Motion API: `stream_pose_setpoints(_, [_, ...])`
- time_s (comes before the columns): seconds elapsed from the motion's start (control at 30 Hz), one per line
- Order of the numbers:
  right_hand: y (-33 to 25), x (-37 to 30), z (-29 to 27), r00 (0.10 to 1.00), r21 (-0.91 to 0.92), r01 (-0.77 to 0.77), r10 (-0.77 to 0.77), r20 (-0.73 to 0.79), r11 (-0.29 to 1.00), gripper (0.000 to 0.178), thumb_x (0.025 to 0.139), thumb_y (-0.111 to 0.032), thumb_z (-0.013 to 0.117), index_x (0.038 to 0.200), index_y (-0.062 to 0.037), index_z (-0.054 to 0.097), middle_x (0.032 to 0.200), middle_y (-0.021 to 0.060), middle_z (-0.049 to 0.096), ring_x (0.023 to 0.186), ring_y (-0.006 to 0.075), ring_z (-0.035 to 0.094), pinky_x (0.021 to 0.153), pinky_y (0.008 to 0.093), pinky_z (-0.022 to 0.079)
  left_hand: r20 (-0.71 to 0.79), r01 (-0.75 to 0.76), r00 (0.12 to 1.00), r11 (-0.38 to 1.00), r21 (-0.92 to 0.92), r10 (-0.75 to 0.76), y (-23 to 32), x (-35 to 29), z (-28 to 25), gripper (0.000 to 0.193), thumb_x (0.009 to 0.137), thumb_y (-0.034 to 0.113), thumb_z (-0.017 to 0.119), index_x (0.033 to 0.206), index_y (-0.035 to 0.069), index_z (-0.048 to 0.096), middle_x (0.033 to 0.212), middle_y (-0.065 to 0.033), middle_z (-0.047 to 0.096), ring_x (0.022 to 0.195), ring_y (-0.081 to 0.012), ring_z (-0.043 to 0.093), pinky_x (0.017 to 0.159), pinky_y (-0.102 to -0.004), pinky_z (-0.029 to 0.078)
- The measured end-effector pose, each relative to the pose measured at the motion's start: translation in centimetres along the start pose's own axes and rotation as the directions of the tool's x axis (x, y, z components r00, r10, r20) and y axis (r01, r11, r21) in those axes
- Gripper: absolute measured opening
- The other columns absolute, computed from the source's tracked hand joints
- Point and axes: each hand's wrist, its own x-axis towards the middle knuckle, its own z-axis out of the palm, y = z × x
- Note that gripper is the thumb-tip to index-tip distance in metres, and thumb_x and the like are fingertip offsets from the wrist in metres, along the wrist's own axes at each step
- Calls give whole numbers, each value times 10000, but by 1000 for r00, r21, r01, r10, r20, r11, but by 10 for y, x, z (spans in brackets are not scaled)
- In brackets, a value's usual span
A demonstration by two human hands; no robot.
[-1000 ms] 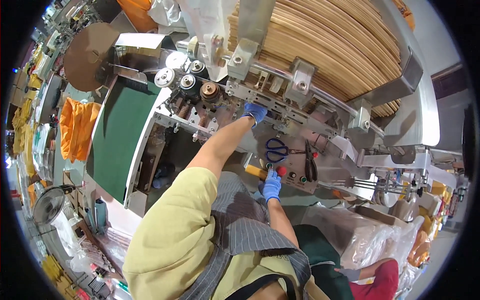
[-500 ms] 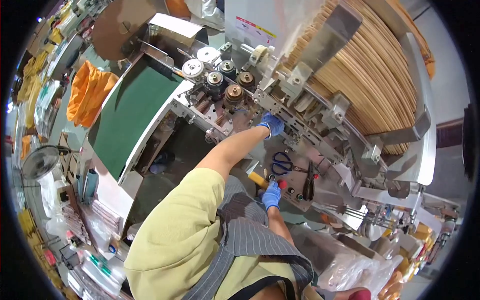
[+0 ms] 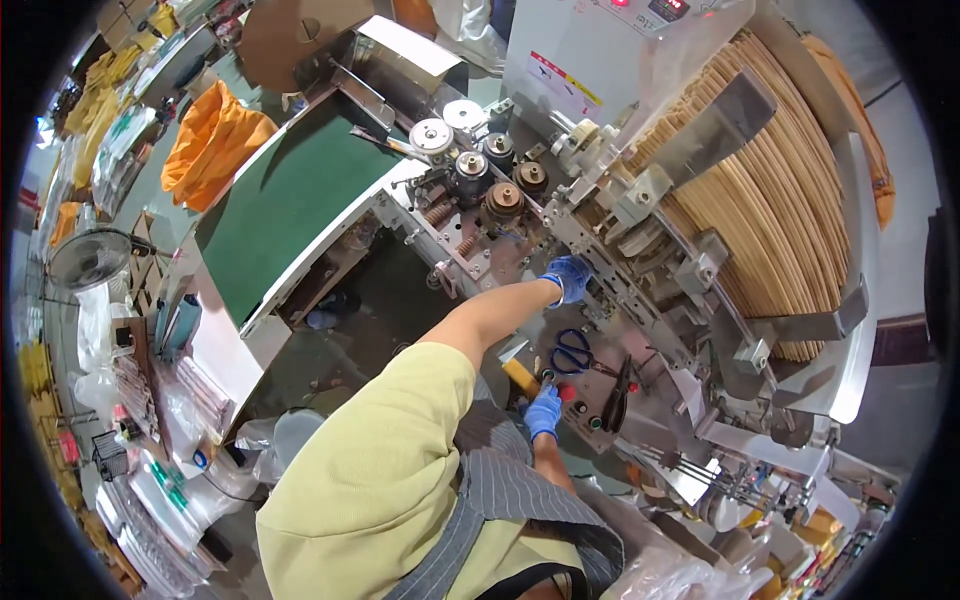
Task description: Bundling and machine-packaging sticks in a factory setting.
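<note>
My left hand (image 3: 569, 279), in a blue glove, reaches into the metal mechanism (image 3: 610, 285) below the stack of brown sheets. Its fingers are turned away and mostly hidden, so their hold does not show. Closer to my body, my right hand (image 3: 543, 411), also gloved in blue, has its fingers closed at a dark round knob (image 3: 547, 377) on the small control panel. Beside it sit a red button (image 3: 567, 393) and a yellow-handled tool (image 3: 520, 379). Scissors with blue handles (image 3: 572, 352) and dark pliers (image 3: 617, 400) lie just beyond.
Several metal rollers and pulleys (image 3: 503, 200) stand left of the mechanism. A green conveyor belt (image 3: 300, 190) runs off to the left. The tall stack of brown folded sheets (image 3: 770, 200) fills the curved holder at right. An orange sack (image 3: 215, 145) and a fan (image 3: 90, 260) are farther left.
The whole view has shifted, so the machine sits farther right and lower. My left hand has moved slightly rightward along the mechanism. My right hand remains at the knob.
</note>
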Motion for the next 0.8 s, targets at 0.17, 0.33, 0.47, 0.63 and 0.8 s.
stream_pose_setpoints(0.17, [-11,-3,-11,998,-8,60,-60,9,998,856,634,-261,715,1322,-21,265,1130,214,473,964,375,497,830,414,421,-152,-87,984,996,32,91,-14,-2,27,303,680,112,507,961,98,619,1028,-117,600,958,-284,572,804,-375,471])
stream_pose_setpoints(0.33, [-3,-1,-18,995,-15,-31,32,99,999,848,619,-252,717,1308,-11,284,1144,183,471,984,351,486,861,386,414,89,-277,961,920,277,262,14,-3,-1,263,691,109,494,925,105,616,1057,-90,583,995,-258,550,855,-379,442])
stream_pose_setpoints(0.47, [0,1,-15,996,-22,57,-56,70,998,825,634,-242,694,1312,-18,281,1148,186,468,984,359,486,865,383,410,236,-74,969,997,-23,78,20,-21,-33,424,768,101,397,1185,106,476,1254,-92,474,1171,-232,432,980,-407,340])
stream_pose_setpoints(0.63, [4,0,-9,996,31,55,-58,72,998,735,654,-196,643,1290,-11,322,1166,202,483,1038,361,484,885,376,401,-212,-314,942,906,-285,260,23,-108,15,620,758,139,530,1338,170,313,1229,-140,468,702,-291,584,602,-321,489])
stream_pose_setpoints(0.8, [-102,11,-25,883,220,448,-467,44,867,546,731,-190,573,1227,-27,413,1153,211,488,1058,361,471,905,411,377,-402,130,843,862,-490,-357,-34,-271,4,650,727,167,585,1327,121,337,1355,-179,322,1123,-339,457,894,-396,400])
